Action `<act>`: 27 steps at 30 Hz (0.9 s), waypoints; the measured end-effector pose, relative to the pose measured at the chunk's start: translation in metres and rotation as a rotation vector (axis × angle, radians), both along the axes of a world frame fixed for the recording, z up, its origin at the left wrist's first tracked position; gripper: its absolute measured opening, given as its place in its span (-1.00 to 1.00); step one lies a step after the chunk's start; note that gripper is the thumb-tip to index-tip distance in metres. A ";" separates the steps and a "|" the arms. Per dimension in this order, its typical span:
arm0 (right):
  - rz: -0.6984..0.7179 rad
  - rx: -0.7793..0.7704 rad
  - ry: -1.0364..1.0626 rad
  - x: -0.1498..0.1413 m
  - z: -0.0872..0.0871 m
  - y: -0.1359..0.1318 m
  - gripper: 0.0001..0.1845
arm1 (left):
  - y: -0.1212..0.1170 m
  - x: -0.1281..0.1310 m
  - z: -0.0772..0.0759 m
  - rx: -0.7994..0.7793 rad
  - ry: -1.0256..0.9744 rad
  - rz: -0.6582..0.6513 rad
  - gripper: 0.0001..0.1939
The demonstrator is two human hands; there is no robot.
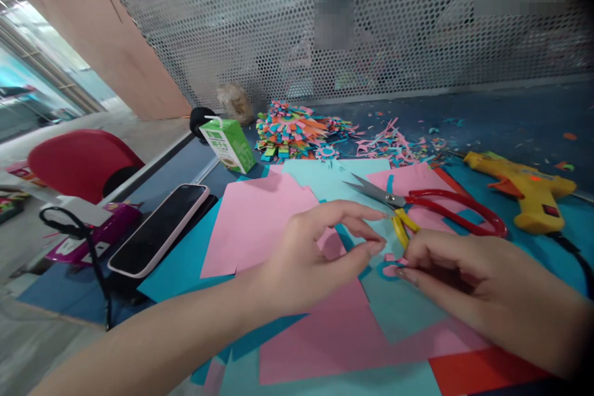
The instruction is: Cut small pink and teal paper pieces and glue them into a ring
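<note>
My right hand pinches a small pink-and-blue paper piece between thumb and forefinger. Facing it from the left, my left hand has its fingers bent and its forefinger apart from the thumb, with nothing visible in it. Just behind my right fingertips lies a yellow-handled tool, partly hidden by that hand. Scissors with red handles rest beyond it, blades pointing left. Beneath both hands spread overlapping pink paper sheets and light blue paper.
A yellow glue gun lies at the right, its cord running off. Fringed paper flowers and paper scraps are piled at the back before a perforated metal panel. A phone and a green drink carton are leftward.
</note>
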State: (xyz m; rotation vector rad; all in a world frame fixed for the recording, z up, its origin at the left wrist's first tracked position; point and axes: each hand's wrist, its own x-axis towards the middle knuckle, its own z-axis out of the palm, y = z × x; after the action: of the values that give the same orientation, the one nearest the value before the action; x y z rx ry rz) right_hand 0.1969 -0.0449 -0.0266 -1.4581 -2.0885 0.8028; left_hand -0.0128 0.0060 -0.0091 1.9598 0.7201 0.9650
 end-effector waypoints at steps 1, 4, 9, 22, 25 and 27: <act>0.007 -0.004 -0.012 0.000 0.000 -0.001 -0.73 | -0.001 0.001 -0.001 -0.038 0.000 -0.010 -0.75; 0.018 -0.004 -0.030 0.000 0.000 -0.004 -0.74 | -0.005 0.002 -0.002 -0.119 0.014 -0.010 -0.71; 0.056 0.102 -0.068 0.001 -0.001 -0.004 -0.80 | -0.007 0.006 -0.001 -0.207 0.037 0.000 -0.74; 0.113 0.304 -0.180 0.002 -0.003 -0.007 -0.85 | -0.007 0.009 0.000 -0.279 0.098 0.053 -0.73; 0.118 0.311 -0.208 0.002 -0.004 -0.007 -0.83 | -0.008 0.009 -0.001 -0.300 0.106 0.056 -0.74; 0.119 0.337 -0.222 0.002 -0.005 -0.007 -0.83 | -0.008 0.008 -0.002 -0.299 0.127 0.069 -0.75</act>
State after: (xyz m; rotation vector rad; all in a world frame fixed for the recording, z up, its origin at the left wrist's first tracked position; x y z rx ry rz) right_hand 0.1992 -0.0515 -0.0317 -1.2958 -2.3552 0.3150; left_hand -0.0046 -0.0018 -0.0108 1.7522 0.9518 0.7293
